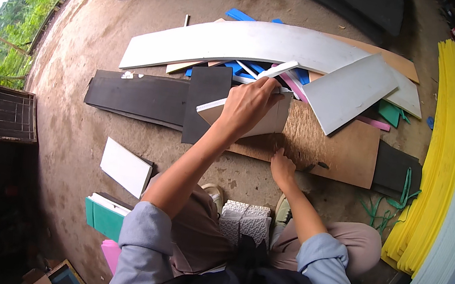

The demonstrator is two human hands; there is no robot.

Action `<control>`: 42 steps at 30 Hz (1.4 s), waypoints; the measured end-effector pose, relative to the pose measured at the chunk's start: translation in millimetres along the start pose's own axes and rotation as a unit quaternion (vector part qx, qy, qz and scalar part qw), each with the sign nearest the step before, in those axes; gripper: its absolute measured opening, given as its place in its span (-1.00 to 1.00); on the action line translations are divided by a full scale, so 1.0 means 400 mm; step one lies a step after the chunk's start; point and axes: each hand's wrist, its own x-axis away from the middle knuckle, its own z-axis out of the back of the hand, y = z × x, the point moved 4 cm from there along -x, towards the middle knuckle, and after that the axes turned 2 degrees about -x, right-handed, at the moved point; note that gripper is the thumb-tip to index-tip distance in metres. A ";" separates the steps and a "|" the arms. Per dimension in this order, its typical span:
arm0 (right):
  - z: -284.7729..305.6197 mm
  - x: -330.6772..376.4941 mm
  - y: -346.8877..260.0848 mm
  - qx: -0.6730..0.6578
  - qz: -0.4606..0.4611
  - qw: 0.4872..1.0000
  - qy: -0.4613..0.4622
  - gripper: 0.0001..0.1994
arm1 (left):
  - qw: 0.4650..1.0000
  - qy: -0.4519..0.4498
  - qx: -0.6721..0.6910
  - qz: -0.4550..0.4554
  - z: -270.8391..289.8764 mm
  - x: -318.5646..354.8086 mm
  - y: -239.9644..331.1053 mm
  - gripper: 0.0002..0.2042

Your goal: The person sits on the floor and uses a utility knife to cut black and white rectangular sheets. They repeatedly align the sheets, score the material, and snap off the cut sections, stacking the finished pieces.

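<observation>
My left hand (250, 105) is closed on a white foam sheet (269, 124), which it holds tilted over the wooden board (346, 153). A narrow white strip (279, 70) shows just beyond those fingers; whether the hand touches it I cannot tell. At the board's near edge is my right hand (282, 168), fingers curled and one finger toward the wood. Anything inside that hand is hidden. To its right a small dark object (316, 166) lies on the board. A black foam square (198, 128) sits left of the white sheet.
Long black sheets (138, 97) extend under the board. Beyond them lie a long white sheet (209, 35), a white panel (350, 93) and blue scraps (240, 15). Yellow sheets (429, 176) are stacked at the right, near green strands (388, 208). A textured white block (245, 220) sits between my feet.
</observation>
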 end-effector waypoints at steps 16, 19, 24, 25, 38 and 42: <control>0.436 -0.081 0.203 -0.265 -0.038 0.963 -0.024 -0.75 | 0.976 0.143 0.104 0.126 0.128 0.042 -0.179 -0.73; 0.577 -0.096 0.121 -0.337 -0.002 0.942 0.013 -0.72 | 0.928 0.184 0.249 0.205 0.165 0.080 -0.252 -0.73; 0.622 -0.077 -0.053 -0.327 0.086 0.941 -0.027 -0.75 | 0.883 0.198 0.349 0.243 0.186 0.148 -0.335 -0.73; 0.612 -0.087 -0.076 -0.331 0.104 0.937 -0.029 -0.75 | 0.877 0.205 0.361 0.244 0.193 0.160 -0.345 -0.74; 0.497 -0.275 -0.106 -0.425 0.096 0.899 0.046 -0.82 | 0.848 0.219 0.243 0.417 0.291 0.396 -0.487 -0.61; 0.387 -0.372 -0.027 -0.097 0.133 0.969 0.184 -0.80 | 0.822 0.208 0.246 0.470 0.287 0.468 -0.548 -0.64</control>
